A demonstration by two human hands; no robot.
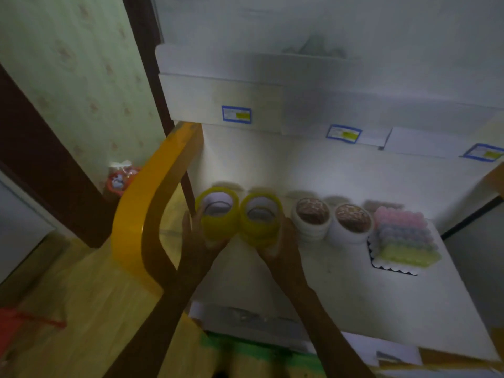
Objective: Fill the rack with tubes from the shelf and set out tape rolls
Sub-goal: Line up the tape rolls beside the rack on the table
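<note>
Two yellow tape rolls held side by side over the desk (341, 282)

Left hand (197, 241) grips one yellow tape roll (218, 218), right hand (281, 248) the other yellow roll (260, 221); two white rolls (331, 219) and a pastel tube rack (403, 238) stand alongside.

Glossy tape, matt white surfaces

The two yellow tape rolls (216, 217) (260, 220) look like translucent glossy plastic film on pale card cores. The white rolls (311, 218) (351, 223) beside them look matt, paper-like. The table top (341, 290) is smooth matt white, the chair back (144, 203) glossy orange-yellow lacquer. The pastel rack (403, 238) seems soft, bumpy foam or plastic; blur hides which.
</note>
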